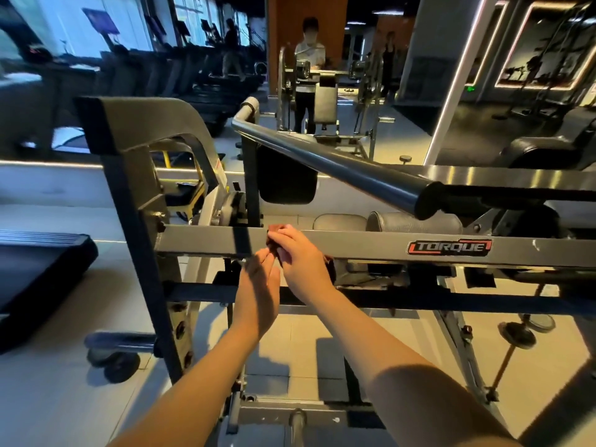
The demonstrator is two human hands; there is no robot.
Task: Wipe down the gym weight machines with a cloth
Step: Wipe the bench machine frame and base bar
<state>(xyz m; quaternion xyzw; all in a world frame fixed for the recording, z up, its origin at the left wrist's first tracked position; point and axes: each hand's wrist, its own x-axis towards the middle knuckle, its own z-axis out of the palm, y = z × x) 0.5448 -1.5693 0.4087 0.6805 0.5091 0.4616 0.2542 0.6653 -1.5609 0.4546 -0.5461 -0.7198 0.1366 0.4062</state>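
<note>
A grey weight machine fills the view, its horizontal grey bar (371,248) carrying a TORQUE label. My right hand (298,258) grips a small dark reddish cloth (276,228) against that bar, near a black band on it. Most of the cloth is hidden under the fingers. Just below and left of it, my left hand (258,285) reaches up with straight fingers whose tips touch the bar's lower edge beside the cloth.
A long dark round handle bar (338,166) slants over the machine. Black pads (287,179) sit behind the frame. A treadmill deck (38,269) lies at left. Another machine with a person (308,75) behind it stands farther back on the tiled floor.
</note>
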